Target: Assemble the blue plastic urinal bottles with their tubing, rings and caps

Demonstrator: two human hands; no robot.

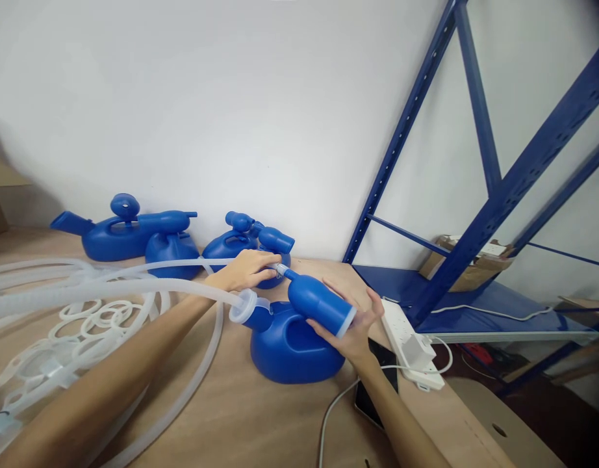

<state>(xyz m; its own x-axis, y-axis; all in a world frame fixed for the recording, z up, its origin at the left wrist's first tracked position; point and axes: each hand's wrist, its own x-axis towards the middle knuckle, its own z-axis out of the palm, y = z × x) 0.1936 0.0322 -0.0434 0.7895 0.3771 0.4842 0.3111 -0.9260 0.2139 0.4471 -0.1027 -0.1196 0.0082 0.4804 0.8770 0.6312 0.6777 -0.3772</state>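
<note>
My left hand (248,270) pinches the clear end of a translucent tube (170,264) at the narrow spout of a blue bottle-shaped piece (319,300). Around the wide, pale-rimmed end of that piece are the fingers of my right hand (353,328). The piece is tilted, its spout toward upper left, above a blue jug (294,351) standing on the table. A white cap (243,305) with a thicker translucent hose (182,285) sits on the jug's neck. How far the tube end goes over the spout is hard to make out.
More blue jugs (117,240) and bottle pieces (276,239) stand along the wall. White rings (104,315) and coiled tubing lie at left. At right are a power strip (411,348), a dark phone (372,400) beneath my right forearm, a cable, and a blue shelf (455,305) with a carton (468,263).
</note>
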